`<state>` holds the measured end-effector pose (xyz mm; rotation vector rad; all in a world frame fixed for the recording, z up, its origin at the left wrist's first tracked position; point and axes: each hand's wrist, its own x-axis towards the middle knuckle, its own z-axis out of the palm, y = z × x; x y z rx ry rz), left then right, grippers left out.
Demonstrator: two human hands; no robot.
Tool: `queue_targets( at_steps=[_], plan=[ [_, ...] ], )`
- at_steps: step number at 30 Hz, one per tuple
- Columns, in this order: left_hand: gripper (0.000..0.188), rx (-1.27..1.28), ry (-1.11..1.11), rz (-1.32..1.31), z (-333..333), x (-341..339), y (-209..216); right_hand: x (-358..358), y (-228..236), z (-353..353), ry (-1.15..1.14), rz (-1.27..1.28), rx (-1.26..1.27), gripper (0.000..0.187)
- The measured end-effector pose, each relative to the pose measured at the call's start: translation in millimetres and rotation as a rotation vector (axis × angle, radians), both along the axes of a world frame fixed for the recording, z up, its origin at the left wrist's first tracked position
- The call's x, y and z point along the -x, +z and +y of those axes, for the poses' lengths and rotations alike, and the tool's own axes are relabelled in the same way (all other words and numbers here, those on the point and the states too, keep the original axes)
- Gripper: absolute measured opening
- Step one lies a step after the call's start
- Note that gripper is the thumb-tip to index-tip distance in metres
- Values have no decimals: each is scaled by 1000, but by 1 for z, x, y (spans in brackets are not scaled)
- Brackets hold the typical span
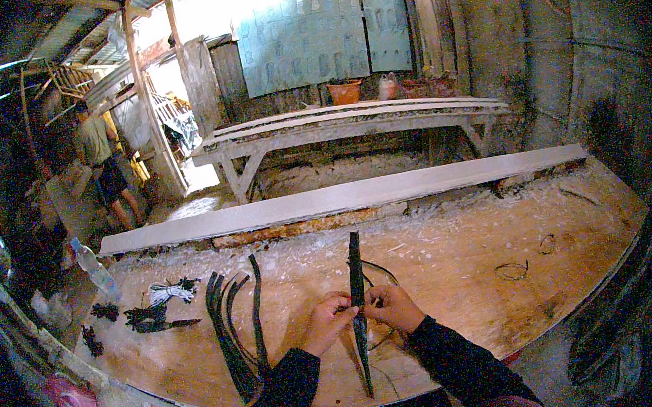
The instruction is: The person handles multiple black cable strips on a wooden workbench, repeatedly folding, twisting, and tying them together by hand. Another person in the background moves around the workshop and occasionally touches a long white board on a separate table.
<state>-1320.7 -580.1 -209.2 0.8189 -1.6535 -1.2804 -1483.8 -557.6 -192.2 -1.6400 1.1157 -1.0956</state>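
A long, narrow black strip stands out lengthwise before me, tapering to a point at its near end. My left hand pinches its left edge near the middle. On the other side my right hand is closed, fingertips against the strip's right edge. A thin black cord loops out from the strip and around my right hand, which appears to grip it; the fingers hide its end. Left of my hands lie several black strips, long and slightly curved, and one more black strip beside them.
The wooden tabletop bears white scraps. At left are a white cord bundle, black cord bundles and a plastic bottle. Thin cord loops lie at right. A long pale board spans the far edge. A person stands far left.
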Motion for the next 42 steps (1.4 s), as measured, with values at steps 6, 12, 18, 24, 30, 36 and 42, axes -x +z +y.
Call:
queue_targets(
  at_steps=[6,12,18,24,30,36,42],
  plan=[
    [16,70,-16,-227,1,-2,5,-3,6,5,-85,140,200,17],
    [7,14,-49,-48,-3,-1,-6,-6,6,8,-157,163,220,16],
    [7,23,-65,-23,-2,-1,-6,-7,4,7,-179,176,221,15],
    [8,-48,-99,-19,2,-3,3,-5,6,6,-172,214,241,14],
    [10,-88,-88,-4,0,-1,1,-3,10,4,-158,207,169,15],
    [14,-202,-105,31,-1,-2,-2,-1,7,3,21,-29,-39,17],
    [19,-326,-139,97,-5,-4,-2,1,5,-1,47,-20,-114,15]
  ],
)
